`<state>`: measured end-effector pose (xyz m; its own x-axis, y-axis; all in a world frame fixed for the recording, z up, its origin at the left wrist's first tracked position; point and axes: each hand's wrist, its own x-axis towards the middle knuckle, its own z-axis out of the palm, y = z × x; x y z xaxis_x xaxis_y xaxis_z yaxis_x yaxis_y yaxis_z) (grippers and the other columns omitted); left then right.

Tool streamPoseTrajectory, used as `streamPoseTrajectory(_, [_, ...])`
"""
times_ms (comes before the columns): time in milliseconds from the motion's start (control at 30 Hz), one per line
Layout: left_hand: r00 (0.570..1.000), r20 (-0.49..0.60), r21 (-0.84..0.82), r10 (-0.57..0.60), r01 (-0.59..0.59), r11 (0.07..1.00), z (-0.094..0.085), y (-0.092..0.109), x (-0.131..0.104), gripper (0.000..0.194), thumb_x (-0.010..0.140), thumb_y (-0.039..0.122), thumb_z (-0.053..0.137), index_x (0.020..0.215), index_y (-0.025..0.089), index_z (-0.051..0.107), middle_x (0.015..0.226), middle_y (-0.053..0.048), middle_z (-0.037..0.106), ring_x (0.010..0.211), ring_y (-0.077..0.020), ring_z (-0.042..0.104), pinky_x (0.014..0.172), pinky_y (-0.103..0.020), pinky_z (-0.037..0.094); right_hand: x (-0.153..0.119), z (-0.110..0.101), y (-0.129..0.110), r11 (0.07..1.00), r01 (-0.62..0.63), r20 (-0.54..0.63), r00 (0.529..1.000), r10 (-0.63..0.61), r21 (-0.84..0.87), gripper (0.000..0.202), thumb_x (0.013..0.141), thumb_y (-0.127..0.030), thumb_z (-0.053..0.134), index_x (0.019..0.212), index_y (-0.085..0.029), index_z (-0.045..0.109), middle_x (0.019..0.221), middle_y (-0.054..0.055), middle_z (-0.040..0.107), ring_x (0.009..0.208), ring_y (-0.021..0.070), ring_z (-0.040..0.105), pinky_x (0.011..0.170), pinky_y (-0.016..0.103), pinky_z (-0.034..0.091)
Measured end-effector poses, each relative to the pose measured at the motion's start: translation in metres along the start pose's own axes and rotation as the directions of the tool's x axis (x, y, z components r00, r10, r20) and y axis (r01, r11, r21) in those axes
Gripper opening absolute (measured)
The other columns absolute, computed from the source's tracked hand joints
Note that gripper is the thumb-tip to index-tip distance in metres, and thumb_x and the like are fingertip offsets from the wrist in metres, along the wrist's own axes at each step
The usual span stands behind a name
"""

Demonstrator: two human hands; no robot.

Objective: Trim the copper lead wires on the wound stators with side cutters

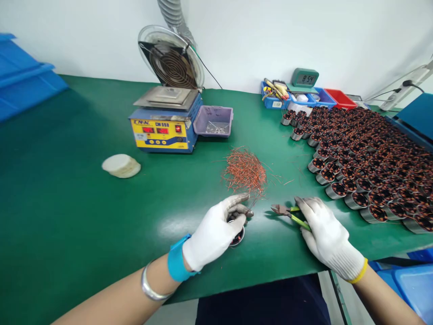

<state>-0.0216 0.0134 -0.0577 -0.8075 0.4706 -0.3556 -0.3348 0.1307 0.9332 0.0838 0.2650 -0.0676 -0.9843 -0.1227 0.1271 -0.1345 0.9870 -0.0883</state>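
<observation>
My left hand (218, 228), in a white glove with dark fingertips, is closed over a small wound motor stator (237, 237) on the green table. The fingers hide most of its metal ring. A thin wire (251, 206) sticks out by the fingertips. My right hand (324, 232), also gloved, grips the green handles of a pair of diagonal cutters (282, 210). The cutters' jaws point left, apart from my left hand. Just beyond both hands lies a loose pile of copper wire clippings (244, 171).
Rows of similar stators (368, 162) fill the right side. At the back stand a yellow-fronted solder pot (162, 133), a purple tray (230, 122), a blue tool bin (274, 103) and a clock (305, 77). A white round pad (121, 165) lies left; blue crates (27, 81) stand beyond.
</observation>
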Motion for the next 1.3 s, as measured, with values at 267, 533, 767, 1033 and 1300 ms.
streamPoseTrajectory(267, [0.998, -0.035, 0.048, 0.05, -0.048, 0.998, 0.0, 0.0, -0.001, 0.061, 0.068, 0.033, 0.064, 0.124, 0.012, 0.051, 0.091, -0.006, 0.067, 0.077, -0.0181, 0.064, 0.065, -0.029, 0.05, 0.009, -0.026, -0.044, 0.99, -0.015, 0.19, 0.982, -0.012, 0.142, 0.061, 0.086, -0.024, 0.046, 0.145, -0.014, 0.033, 0.116, 0.014, 0.051, 0.101, 0.0296, 0.054, 0.087, 0.046, 0.05])
streamPoseTrajectory(533, [0.997, -0.036, 0.05, 0.068, -0.066, 0.997, 0.0, -0.001, -0.002, 0.06, 0.069, 0.034, 0.062, 0.124, 0.012, 0.053, 0.088, -0.004, 0.066, 0.08, -0.0184, 0.065, 0.07, -0.03, 0.053, 0.016, -0.03, -0.048, 0.995, -0.027, 0.233, 0.973, 0.004, 0.096, 0.058, 0.087, -0.025, 0.046, 0.143, -0.014, 0.037, 0.116, 0.015, 0.051, 0.1, 0.0303, 0.054, 0.086, 0.047, 0.048])
streamPoseTrajectory(767, [0.995, -0.024, 0.045, 0.096, -0.095, 0.994, 0.0, -0.004, 0.0, 0.06, 0.071, 0.03, 0.061, 0.127, 0.012, 0.051, 0.097, -0.009, 0.071, 0.09, -0.0222, 0.068, 0.081, -0.035, 0.054, 0.027, -0.037, -0.055, 0.997, -0.047, 0.257, 0.966, 0.03, 0.06, 0.052, 0.087, -0.026, 0.046, 0.138, -0.018, 0.044, 0.109, 0.011, 0.053, 0.095, 0.0289, 0.056, 0.082, 0.043, 0.047])
streamPoseTrajectory(1033, [0.994, -0.018, 0.04, 0.11, -0.109, 0.993, 0.0, -0.006, -0.001, 0.058, 0.072, 0.029, 0.061, 0.127, 0.012, 0.052, 0.091, -0.006, 0.069, 0.082, -0.0188, 0.066, 0.075, -0.031, 0.053, 0.029, -0.047, -0.057, 0.986, -0.122, 0.402, 0.913, 0.065, 0.117, 0.048, 0.089, -0.029, 0.043, 0.137, -0.025, 0.043, 0.113, 0.007, 0.058, 0.094, 0.0242, 0.063, 0.064, 0.03, 0.039])
streamPoseTrajectory(1300, [0.996, 0.021, 0.223, 0.086, -0.089, 0.971, 0.0, 0.002, -0.007, 0.065, 0.076, 0.034, 0.056, 0.136, 0.012, 0.044, 0.097, -0.007, 0.066, 0.07, -0.017, 0.062, 0.066, -0.031, 0.052, 0.028, -0.043, -0.052, 0.972, -0.161, 0.446, 0.893, 0.068, 0.174, 0.039, 0.09, -0.029, 0.045, 0.129, -0.028, 0.05, 0.108, 0.002, 0.064, 0.095, 0.0234, 0.065, 0.067, 0.03, 0.04])
